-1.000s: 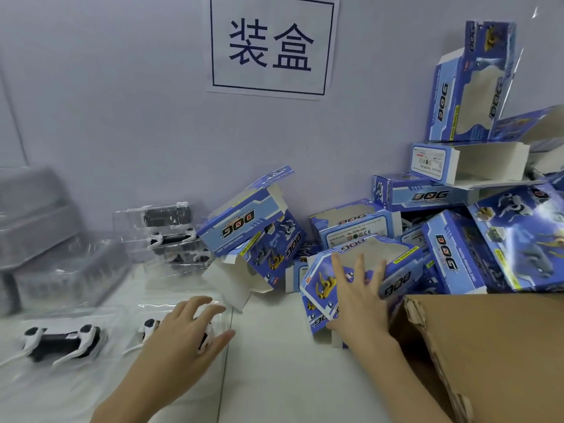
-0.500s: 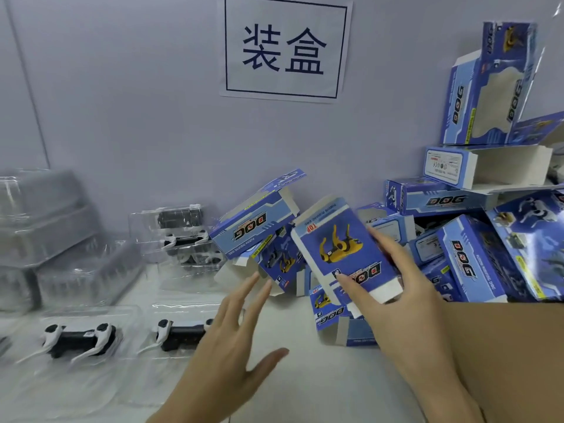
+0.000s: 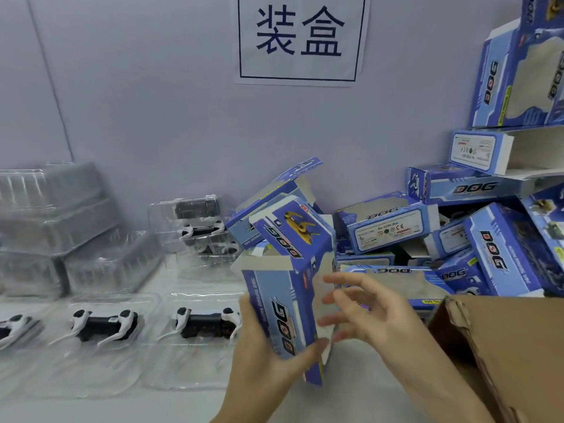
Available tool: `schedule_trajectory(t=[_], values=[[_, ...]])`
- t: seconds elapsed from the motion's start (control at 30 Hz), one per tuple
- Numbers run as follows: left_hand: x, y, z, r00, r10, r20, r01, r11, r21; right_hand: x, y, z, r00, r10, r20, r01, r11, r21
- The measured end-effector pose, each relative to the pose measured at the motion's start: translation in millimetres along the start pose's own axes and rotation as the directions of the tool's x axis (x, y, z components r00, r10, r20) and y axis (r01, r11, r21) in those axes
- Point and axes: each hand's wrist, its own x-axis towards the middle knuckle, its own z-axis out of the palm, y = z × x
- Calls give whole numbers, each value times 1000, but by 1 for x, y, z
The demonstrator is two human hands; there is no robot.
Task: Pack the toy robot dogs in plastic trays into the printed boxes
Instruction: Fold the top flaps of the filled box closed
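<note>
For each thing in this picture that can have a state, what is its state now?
held box: upright, top flap open, off the table
left hand: grips the held box
right hand: fingers spread beside the box, blurred
nearest toy dog: lying in its clear tray
box pile: jumbled, several with open flaps
cardboard carton: open at the top

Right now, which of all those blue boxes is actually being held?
The upright blue box in front, with its top flap open: the left hand grips its lower end. The other boxes lie heaped against the wall, untouched.
</note>
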Motion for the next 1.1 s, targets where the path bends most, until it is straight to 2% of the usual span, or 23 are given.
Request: schedule_trajectory(t=[0.07, 0.2, 0.27, 0.33, 0.4, 0.47, 0.6, 0.7, 0.77, 0.87, 0.97, 1.03, 1.1], values=[[2, 4, -2, 999, -31, 42, 36, 990, -136, 1, 12, 1, 999, -39, -36, 36, 996, -80], [7, 9, -16, 974, -116, 195, 141, 983, -121, 1, 28, -3, 961, -123, -249, 71, 976, -207], [11, 8, -27, 949, -174, 263, 222, 961, -165, 0, 31, -9, 942, -123, -312, 35, 961, -273], [14, 8, -37, 915, -210, 345, 295, 932, -213, -2, 29, -14, 965, -51, -259, -21, 962, -271], [15, 9, -42, 879, -216, 426, 341, 908, -242, -4, 26, -15, 992, 67, -107, -87, 975, -204], [15, 11, -44, 863, -203, 462, 346, 905, -248, -7, 25, -13, 990, 142, 23, -137, 977, -164], [14, 17, -41, 884, -126, 451, 237, 951, -199, -10, 29, -14, 981, 195, 26, -187, 967, -175], [12, 21, -38, 940, -41, 338, 80, 992, -101, -8, 29, -19, 982, 174, 73, -156, 967, -204], [10, 25, -35, 953, 1, 303, 4, 1000, -18, -7, 30, -22, 982, 165, 95, -137, 959, -247], [10, 30, -36, 930, 30, 366, -70, 993, 97, -7, 37, -26, 982, 167, 87, -135, 947, -292], [21, 35, -59, 918, -47, 394, -48, 973, 226, -7, 46, -25, 984, 172, 46, -140, 908, -394], [30, 36, -87, 915, -97, 392, -82, 906, 416, -7, 50, -27, 982, 182, 43, -149, 902, -406], [35, 30, -116, 903, -124, 412, -199, 729, 655, -6, 53, -28, 981, 187, 45, -150, 891, -428]])
